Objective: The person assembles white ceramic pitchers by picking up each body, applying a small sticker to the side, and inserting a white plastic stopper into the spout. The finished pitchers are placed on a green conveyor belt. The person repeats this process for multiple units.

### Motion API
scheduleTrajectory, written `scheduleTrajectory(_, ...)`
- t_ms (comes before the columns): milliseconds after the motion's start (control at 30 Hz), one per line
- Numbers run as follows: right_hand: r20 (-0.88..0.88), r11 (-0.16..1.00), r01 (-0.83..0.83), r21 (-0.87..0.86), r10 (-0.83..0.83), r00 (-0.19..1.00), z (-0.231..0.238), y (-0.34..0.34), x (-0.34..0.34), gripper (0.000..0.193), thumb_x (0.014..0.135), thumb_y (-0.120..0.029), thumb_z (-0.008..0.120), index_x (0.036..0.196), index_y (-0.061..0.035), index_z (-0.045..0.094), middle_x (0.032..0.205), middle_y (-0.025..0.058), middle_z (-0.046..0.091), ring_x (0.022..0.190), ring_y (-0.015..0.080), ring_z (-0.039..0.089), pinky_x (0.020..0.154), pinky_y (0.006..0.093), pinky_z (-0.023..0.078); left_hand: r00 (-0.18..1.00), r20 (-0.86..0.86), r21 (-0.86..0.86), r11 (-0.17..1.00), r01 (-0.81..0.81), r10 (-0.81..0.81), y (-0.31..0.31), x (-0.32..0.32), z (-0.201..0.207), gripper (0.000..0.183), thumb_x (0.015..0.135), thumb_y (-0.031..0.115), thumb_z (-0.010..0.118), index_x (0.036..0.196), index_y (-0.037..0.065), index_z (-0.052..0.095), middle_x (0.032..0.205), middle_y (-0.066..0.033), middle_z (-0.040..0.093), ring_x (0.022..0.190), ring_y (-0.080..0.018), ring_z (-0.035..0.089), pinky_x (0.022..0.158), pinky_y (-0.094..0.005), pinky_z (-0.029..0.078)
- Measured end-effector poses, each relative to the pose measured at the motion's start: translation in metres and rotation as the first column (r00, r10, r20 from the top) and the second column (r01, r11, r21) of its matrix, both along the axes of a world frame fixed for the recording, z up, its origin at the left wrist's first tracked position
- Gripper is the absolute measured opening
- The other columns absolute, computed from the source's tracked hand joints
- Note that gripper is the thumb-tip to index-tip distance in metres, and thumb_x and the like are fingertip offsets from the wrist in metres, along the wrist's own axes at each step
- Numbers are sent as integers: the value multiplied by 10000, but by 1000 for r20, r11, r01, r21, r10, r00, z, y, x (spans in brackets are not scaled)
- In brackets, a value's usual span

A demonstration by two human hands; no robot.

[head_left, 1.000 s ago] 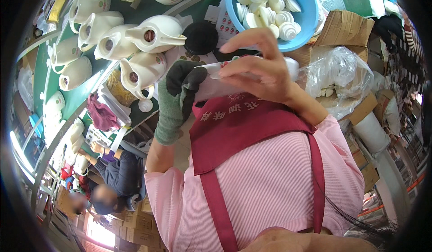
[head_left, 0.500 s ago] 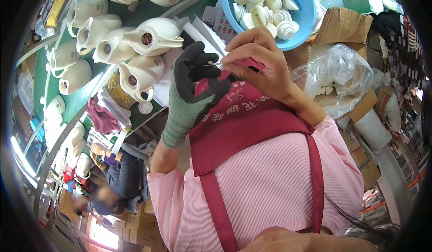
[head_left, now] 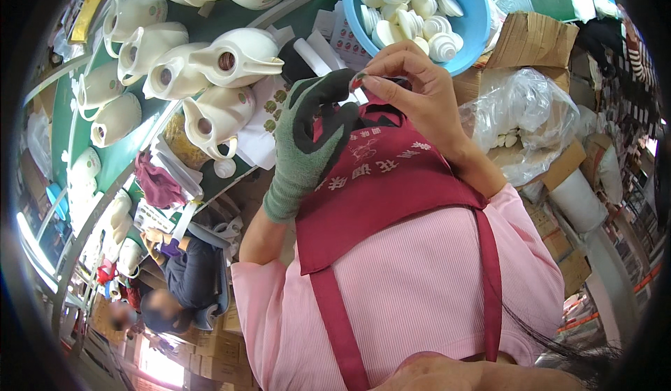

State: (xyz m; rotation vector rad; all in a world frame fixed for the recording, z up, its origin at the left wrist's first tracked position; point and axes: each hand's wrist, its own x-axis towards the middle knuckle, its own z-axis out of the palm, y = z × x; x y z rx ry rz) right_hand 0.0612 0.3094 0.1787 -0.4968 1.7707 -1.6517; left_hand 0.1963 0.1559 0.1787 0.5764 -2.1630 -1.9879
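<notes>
My right hand [head_left: 412, 76], bare, pinches a small red-and-green piece [head_left: 357, 81] between thumb and fingertips; it looks like a sticker or decal, but is too small to be sure. My left hand [head_left: 314, 115] wears a grey-green glove with black palm and fingers. Its curved fingers reach to the piece, while the thumb stands apart below. Both hands are raised in front of the dark red apron [head_left: 398, 195]. Beyond them on the table lie a sheet with red prints [head_left: 346, 38] and a sheet with green prints [head_left: 272, 108].
Cream ceramic jugs [head_left: 237, 55] stand in rows at the left on the green table. A blue basin [head_left: 475, 27] holds several white lids. Right of it are a cardboard box [head_left: 535, 41] and clear plastic wrap [head_left: 521, 104]. Another person [head_left: 192, 269] sits at the lower left.
The small white strip between my hands is no longer visible; a red-and-green piece shows at my right fingertips. My left hand has moved right, its fingers now closer to my right hand.
</notes>
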Motion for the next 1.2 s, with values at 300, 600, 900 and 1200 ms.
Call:
scheduleTrajectory(300, 95, 996, 88, -15, -87, 992, -9, 5, -12, 140, 895, -131, 775, 994, -39, 741, 1050, 35, 642, 981, 116, 610, 885, 259, 488, 984, 110, 395, 902, -174, 142, -5, -17, 2, 599, 938, 8, 675, 1486, 38, 436, 1225, -106, 646, 1024, -135, 643, 828, -267, 542)
scheduleTrajectory(600, 493, 962, 242, -126, -151, 857, -3, 18, -47, 194, 944, -158, 740, 1067, -13, 700, 1022, 27, 694, 921, 78, 642, 863, 236, 501, 966, 147, 503, 857, 111, -211, -23, -103, 14, 606, 932, 28, 692, 1470, -22, 417, 1200, -136, 685, 1085, -154, 649, 921, -272, 521)
scheduleTrajectory(900, 560, 957, 269, -105, -166, 811, -8, 16, -65, 188, 945, -158, 732, 1067, -18, 696, 983, 21, 698, 892, 62, 616, 845, 223, 506, 984, 154, 465, 885, 6, -88, -8, -110, 5, 643, 894, -2, 729, 1475, 21, 455, 1167, -95, 690, 1024, -154, 665, 873, -278, 558)
scheduleTrajectory(1200, 529, 949, 276, -153, -157, 834, -5, 11, -57, 175, 948, -145, 733, 1050, -7, 696, 976, 37, 709, 858, 65, 640, 786, 200, 520, 984, 169, 493, 860, -134, 56, -1, -102, 10, 581, 888, -12, 743, 1415, 3, 498, 1130, -74, 690, 965, -101, 647, 808, -218, 531)
